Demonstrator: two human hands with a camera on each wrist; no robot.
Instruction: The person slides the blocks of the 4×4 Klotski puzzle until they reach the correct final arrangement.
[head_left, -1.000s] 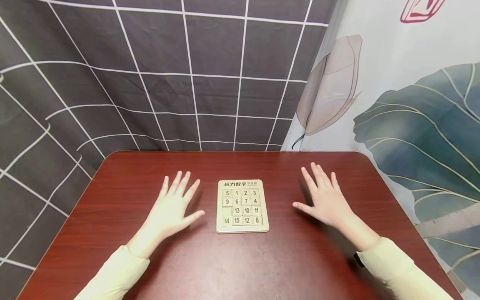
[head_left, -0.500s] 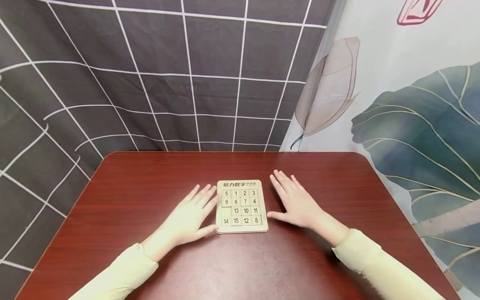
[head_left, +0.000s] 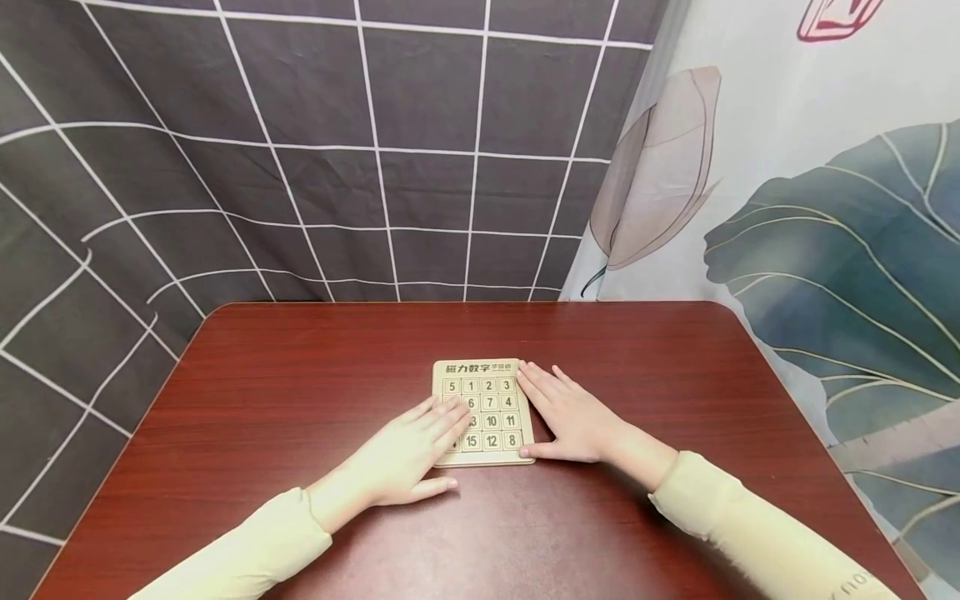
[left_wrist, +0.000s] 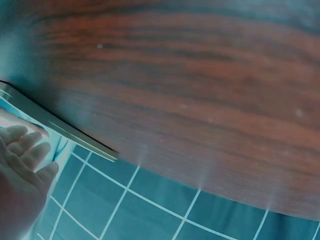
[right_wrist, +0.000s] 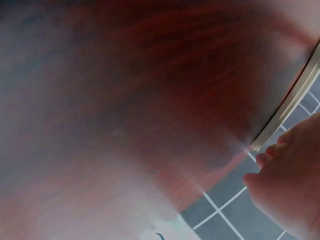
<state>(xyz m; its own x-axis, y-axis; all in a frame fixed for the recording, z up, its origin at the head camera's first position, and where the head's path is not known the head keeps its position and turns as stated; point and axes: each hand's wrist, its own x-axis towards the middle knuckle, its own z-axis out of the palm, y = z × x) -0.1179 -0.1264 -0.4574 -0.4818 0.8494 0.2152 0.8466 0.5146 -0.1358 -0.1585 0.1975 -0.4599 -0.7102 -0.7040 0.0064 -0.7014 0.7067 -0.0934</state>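
Observation:
A pale wooden number slide puzzle (head_left: pixel 491 412) lies flat on the dark red table. My left hand (head_left: pixel 401 454) stretches over its left side with straight fingers, covering several tiles in the lower left; its thumb points out below the board's front edge. Along the right edge, my right hand (head_left: pixel 573 417) has its fingertips at the far right corner and its thumb at the near right corner. In the left wrist view the left hand (left_wrist: pixel 22 175) overlaps the board's side edge (left_wrist: pixel 65 127). The right wrist view shows the right hand (right_wrist: pixel 290 175) beside the board's edge (right_wrist: pixel 290 105).
The reddish-brown wooden table (head_left: pixel 315 350) has rounded far corners. Behind it hangs a dark grey curtain (head_left: pixel 427 192) with a white grid, and a white curtain (head_left: pixel 757 108) with leaf patterns hangs at the right.
Both hands have moved inward from the table's two sides to the puzzle. The left fingers now lie over its left tiles, and the right hand has reached its right edge. The puzzle stays in place.

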